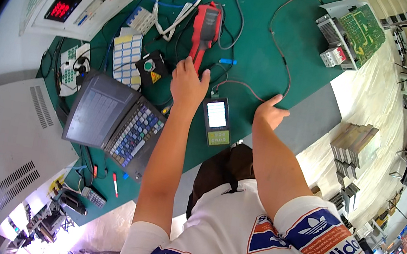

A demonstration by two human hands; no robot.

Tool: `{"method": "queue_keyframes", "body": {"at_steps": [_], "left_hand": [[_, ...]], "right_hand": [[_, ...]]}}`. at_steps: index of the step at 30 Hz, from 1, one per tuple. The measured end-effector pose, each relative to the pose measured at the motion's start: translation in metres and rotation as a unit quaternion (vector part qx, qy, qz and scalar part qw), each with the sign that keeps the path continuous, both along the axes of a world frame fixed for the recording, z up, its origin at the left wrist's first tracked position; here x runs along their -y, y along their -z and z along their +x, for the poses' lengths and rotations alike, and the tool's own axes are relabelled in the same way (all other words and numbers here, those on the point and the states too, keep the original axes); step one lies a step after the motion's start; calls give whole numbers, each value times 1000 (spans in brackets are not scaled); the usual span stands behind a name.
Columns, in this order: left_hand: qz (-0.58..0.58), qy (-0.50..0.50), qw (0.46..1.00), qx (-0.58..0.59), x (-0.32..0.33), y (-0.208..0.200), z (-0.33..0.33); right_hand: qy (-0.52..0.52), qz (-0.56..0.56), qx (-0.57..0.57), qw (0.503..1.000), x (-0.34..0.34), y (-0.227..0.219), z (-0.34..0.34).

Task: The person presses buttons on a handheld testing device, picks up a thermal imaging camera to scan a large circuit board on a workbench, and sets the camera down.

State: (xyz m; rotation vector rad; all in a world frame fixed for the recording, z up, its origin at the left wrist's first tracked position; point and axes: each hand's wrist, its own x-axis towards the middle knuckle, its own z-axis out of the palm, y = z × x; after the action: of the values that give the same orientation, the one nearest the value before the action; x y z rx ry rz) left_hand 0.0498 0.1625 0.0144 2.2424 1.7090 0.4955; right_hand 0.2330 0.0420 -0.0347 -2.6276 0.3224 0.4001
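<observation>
From above I see a green table (271, 58) crowded with cables and instruments. My left hand (188, 83) wraps the lower handle of a red and black handheld meter (205, 27) lying flat near the table's middle, fingers curled round it. My right hand (271, 111) rests near the table's front edge, forefinger out, touching a thin dark wire (282, 60), holding nothing. Just beside, between the hands, lies a small grey tester with a lit screen (216, 121). I judge the meter rigid, moderately heavy, rubbery-gripped; the narrow handle is the place to hold. The wire is limp and light.
</observation>
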Motion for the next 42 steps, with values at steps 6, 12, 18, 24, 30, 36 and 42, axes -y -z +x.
{"method": "queue_keyframes", "body": {"at_steps": [6,12,18,24,30,36,42], "left_hand": [[-94,-43,991,-84,-36,11,11],[-246,-14,969,18,-63,-27,5],[-366,-110,876,293,-26,-87,-37],[-83,-74,968,226,29,-153,-37],[-138,55,889,432,53,-194,25],[-118,108,884,438,78,-196,102],[-63,174,884,429,78,-198,138]], "right_hand": [[-1,-14,-11,1000,-2,-1,0],[6,-12,6,1000,1,1,0],[7,-8,-3,1000,1,4,1],[4,9,-9,1000,4,2,1],[0,28,16,999,8,0,0],[5,53,19,998,12,1,0],[14,68,48,996,10,15,-1]]}}
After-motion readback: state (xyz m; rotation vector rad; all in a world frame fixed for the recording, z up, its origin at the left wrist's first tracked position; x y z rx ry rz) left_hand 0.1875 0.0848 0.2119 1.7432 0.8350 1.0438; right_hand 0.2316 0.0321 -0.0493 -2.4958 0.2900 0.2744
